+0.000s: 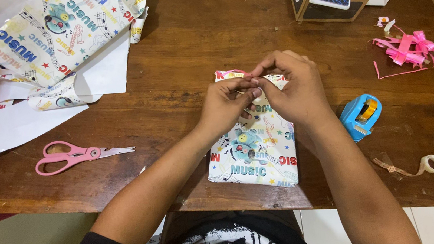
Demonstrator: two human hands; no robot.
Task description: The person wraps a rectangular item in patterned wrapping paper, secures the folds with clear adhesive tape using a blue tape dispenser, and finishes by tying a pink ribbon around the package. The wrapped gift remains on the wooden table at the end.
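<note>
Sheets of loose white gift wrap printed with coloured cartoon figures and stars lie crumpled at ten o'clock on the brown wooden table, some turned white side up. Pink-handled scissors rest at eight o'clock, blades shut and pointing right.

At the centre sits a flat rectangular parcel covered in the same printed paper, its near edge close to the table's front edge. Its top face and long sides look smoothly covered; only the far end, at twelve o'clock, appears unfinished.

There the left hand and right hand meet, fingertips of both pinched closed on a small flap of paper at the parcel's far end. Whether tape is under the fingers cannot be told.

At three o'clock stands a blue tape dispenser, near the right wrist. A loose strip of clear tape with a curled end lies at four o'clock. A pink curled ribbon bow waits at two o'clock, apart from the parcel, and a cardboard box sits at one o'clock.
</note>
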